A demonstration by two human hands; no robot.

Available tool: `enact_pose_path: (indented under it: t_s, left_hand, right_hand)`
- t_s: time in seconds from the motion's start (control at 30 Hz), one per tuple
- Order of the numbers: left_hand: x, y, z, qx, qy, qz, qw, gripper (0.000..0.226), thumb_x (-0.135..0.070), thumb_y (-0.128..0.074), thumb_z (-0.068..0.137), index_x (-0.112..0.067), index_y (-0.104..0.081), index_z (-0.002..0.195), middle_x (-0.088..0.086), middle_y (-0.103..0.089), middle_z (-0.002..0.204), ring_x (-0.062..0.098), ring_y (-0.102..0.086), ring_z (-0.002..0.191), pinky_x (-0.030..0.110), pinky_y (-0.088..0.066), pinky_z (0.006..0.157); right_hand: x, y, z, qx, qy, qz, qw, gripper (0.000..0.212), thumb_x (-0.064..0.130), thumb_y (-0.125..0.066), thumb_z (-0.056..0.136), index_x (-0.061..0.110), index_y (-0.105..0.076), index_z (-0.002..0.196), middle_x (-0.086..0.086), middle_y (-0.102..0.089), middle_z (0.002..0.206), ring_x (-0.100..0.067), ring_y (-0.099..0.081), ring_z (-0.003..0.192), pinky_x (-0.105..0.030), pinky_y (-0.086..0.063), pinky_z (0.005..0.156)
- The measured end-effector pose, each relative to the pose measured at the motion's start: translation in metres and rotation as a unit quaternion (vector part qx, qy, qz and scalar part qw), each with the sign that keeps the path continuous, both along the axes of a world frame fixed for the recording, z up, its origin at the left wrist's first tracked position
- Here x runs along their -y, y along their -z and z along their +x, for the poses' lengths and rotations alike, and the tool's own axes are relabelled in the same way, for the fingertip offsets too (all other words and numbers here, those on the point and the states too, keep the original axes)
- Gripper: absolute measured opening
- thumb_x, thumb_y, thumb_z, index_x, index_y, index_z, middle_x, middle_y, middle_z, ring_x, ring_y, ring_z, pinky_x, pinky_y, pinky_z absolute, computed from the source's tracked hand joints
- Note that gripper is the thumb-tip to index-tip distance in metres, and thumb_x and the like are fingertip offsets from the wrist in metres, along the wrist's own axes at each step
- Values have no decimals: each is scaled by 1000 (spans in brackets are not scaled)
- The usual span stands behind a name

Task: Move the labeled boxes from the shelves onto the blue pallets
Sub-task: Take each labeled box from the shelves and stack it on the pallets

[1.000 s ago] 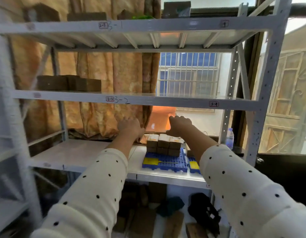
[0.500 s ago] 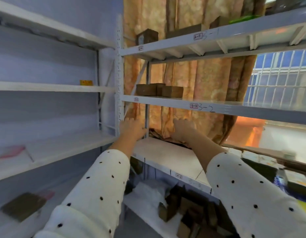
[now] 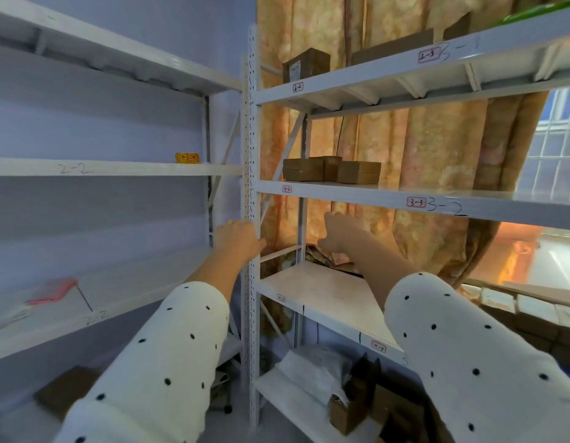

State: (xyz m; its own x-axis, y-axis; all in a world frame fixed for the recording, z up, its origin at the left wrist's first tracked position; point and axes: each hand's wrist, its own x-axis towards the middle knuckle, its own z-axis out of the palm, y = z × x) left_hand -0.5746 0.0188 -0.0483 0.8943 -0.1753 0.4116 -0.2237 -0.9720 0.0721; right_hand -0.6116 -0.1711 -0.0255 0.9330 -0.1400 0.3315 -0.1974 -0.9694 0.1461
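Head view: shelf tags read "3-2", "3-3" and "2-2". Three brown boxes sit above "3-2", centre frame. Left hand and right hand reach forward with nothing held, fingers loosely curled, beneath that shelf edge.

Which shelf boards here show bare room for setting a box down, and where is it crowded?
Bare: the white board below both hands, and the 3-3 board right of the three brown boxes. Crowded: the bottom shelf with bags and cartons.
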Motion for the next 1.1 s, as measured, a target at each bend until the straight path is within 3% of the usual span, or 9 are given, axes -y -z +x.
enact_pose_path:
  t_s: [0.17, 0.27, 0.6, 0.77, 0.97, 1.1]
  left_hand:
    - [-5, -10, 46, -27, 18, -92, 995, 38, -36, -44, 98, -5, -55, 118, 12, -59, 106, 29, -57, 102, 33, -42, 76]
    - [-5, -16, 80, -26, 17, -85, 996, 44, -39, -43, 98, -6, -51, 127, 14, -57, 121, 31, -55, 110, 35, -43, 82]
    - [25, -43, 201, -29, 20, -94, 995, 55, -44, -36, 100, -11, -35, 144, 14, -49, 138, 32, -50, 123, 41, -41, 99]
    - [36, -50, 273, -12, 39, -95, 995, 50, -45, -38, 98, -12, -48, 135, 13, -57, 128, 31, -56, 114, 41, -46, 94]
    - [44, -51, 347, -8, 85, -151, 985, 43, -34, -43, 99, -10, -50, 133, 14, -57, 128, 30, -54, 116, 35, -42, 94]
    - [47, -56, 406, 20, 86, -119, 989, 44, -32, -45, 97, -6, -49, 132, 15, -54, 129, 30, -53, 116, 35, -42, 92]
  right_hand:
    - [0, -5, 45, -4, 2, 1, 1000, 53, 38, -50, 93, 12, -39, 138, -11, -49, 135, -31, -47, 123, -42, -41, 100]
    - [9, -10, 81, 4, 10, -4, 1000, 53, 38, -48, 95, 11, -39, 139, -12, -47, 138, -31, -44, 127, -43, -39, 103]
    - [42, -49, 203, 50, 9, 2, 999, 45, 37, -49, 94, 12, -43, 131, -10, -53, 126, -30, -50, 116, -37, -41, 82]
    - [51, -61, 268, 65, 15, -1, 998, 40, 36, -48, 94, 11, -45, 125, -10, -54, 120, -29, -52, 110, -36, -38, 76]
    - [58, -66, 338, 62, 29, 6, 998, 40, 35, -47, 95, 10, -43, 126, -11, -54, 121, -29, -52, 110, -37, -38, 77]
    - [58, -68, 381, 72, 41, 13, 996, 40, 33, -47, 95, 9, -43, 127, -12, -53, 121, -30, -52, 110, -37, -40, 79]
